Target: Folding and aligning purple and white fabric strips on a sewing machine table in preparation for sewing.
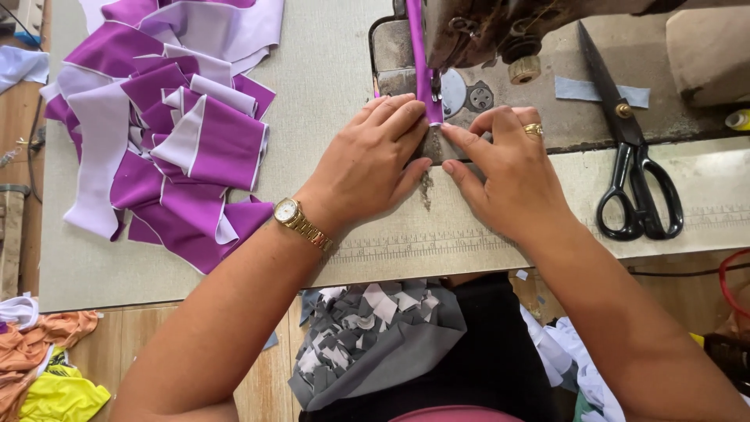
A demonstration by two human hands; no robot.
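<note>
At the sewing machine (500, 31) on a pale surface (328, 70), a heap of purple fabric pieces (168, 133) lay left and black scissors (637, 172) right, while the left hand (371, 160) and right hand (508, 168), grips pinching, pressed a purple strip (423, 78) beneath the needle.

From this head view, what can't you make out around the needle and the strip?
Head view only:
- Needle: hidden behind the sewing machine head.
- Purple strip: near end under fingertips of left hand and right hand.
- Purple fabric pile: cut by top edge.
- Ruler marks on table: too small.
</note>
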